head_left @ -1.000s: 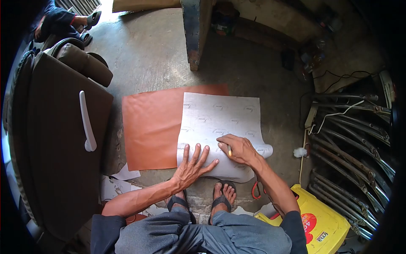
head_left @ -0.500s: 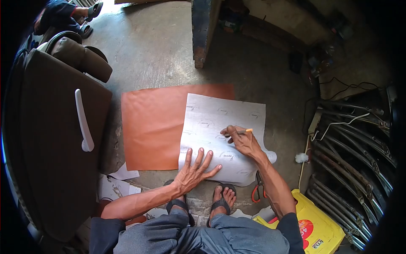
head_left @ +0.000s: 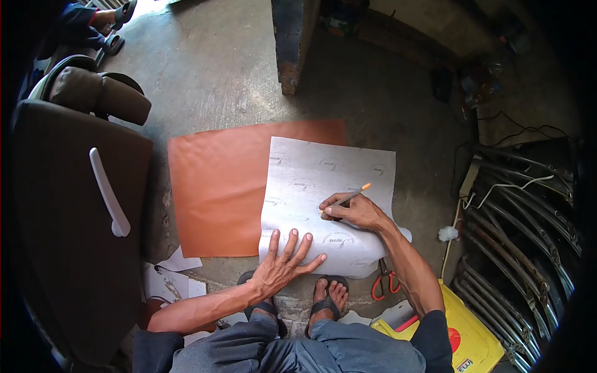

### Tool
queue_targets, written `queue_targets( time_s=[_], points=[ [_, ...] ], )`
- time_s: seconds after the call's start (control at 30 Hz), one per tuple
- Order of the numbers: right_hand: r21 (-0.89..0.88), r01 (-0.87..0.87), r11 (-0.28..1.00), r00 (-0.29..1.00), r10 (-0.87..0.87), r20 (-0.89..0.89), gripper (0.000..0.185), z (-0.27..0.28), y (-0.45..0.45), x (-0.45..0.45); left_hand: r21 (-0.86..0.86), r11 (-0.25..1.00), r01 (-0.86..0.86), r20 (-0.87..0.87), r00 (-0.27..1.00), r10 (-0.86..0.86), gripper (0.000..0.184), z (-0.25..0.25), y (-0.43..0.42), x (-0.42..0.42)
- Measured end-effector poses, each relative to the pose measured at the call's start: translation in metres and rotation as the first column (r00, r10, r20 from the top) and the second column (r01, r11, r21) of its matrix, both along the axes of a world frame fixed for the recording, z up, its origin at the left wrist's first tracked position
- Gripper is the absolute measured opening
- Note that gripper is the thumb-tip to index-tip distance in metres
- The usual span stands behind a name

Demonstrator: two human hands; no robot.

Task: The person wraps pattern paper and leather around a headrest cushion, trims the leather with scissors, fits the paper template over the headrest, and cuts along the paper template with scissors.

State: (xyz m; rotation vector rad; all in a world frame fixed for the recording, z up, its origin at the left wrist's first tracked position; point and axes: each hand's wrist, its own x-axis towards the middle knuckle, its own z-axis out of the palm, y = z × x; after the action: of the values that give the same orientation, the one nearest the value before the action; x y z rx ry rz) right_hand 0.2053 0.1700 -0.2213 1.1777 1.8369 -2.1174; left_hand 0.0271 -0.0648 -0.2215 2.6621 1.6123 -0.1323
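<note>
A white printed sheet [head_left: 329, 168] lies on the floor, its left part over an orange-brown sheet [head_left: 217, 186], its lower right edge curled. My left hand [head_left: 283, 267] rests flat on the white sheet's lower left part, fingers spread, holding nothing. In my right hand [head_left: 356, 212] is a slim pen with an orange end [head_left: 357, 191], gripped between thumb and fingers. The pen's tip points down at the middle of the white sheet. Red-handled scissors [head_left: 385, 281] lie by the sheet's lower right edge, near my right forearm.
On the left stands a dark padded piece with a white handle [head_left: 109, 193]. Metal tubes [head_left: 522, 248] are stacked at the right, behind a yellow container [head_left: 476, 336]. A post [head_left: 289, 46] stands ahead. Another person's feet [head_left: 115, 28] show at upper left. Paper scraps [head_left: 165, 283] lie lower left.
My right hand turned the pen from nearly level to slanted, tip down toward the sheet. Earlier the hand was lower on the sheet. My left hand stayed flat. The view shifted slightly.
</note>
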Motion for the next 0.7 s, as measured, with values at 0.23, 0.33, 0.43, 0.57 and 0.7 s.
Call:
queue_targets(
  time_s=[0.23,0.33,0.43,0.57,0.7],
  points=[
    [-0.293,0.000,0.956,0.999,0.012,0.040,0.037,-0.031,0.015,-0.006,0.027,1.000,0.013,-0.047,0.999,-0.011,0.085,-0.007,-0.003,0.000],
    [-0.319,-0.029,0.947,0.996,0.054,0.071,0.041,-0.030,0.020,-0.012,0.002,1.000,-0.005,0.007,1.000,0.005,0.087,-0.012,-0.007,0.001],
    [-0.327,-0.075,0.942,0.992,0.102,0.069,0.044,-0.039,0.022,-0.012,0.020,1.000,-0.003,-0.003,1.000,0.004,0.090,-0.016,-0.009,0.002],
    [-0.361,-0.116,0.925,0.991,0.131,0.017,0.042,-0.041,0.025,-0.014,0.029,1.000,0.000,-0.008,1.000,0.001,0.088,-0.014,-0.009,0.001],
    [-0.387,-0.154,0.909,0.984,0.178,0.027,0.037,-0.048,0.027,-0.017,0.057,0.998,-0.011,-0.004,1.000,0.011,0.091,-0.013,-0.007,0.000]
  ],
)
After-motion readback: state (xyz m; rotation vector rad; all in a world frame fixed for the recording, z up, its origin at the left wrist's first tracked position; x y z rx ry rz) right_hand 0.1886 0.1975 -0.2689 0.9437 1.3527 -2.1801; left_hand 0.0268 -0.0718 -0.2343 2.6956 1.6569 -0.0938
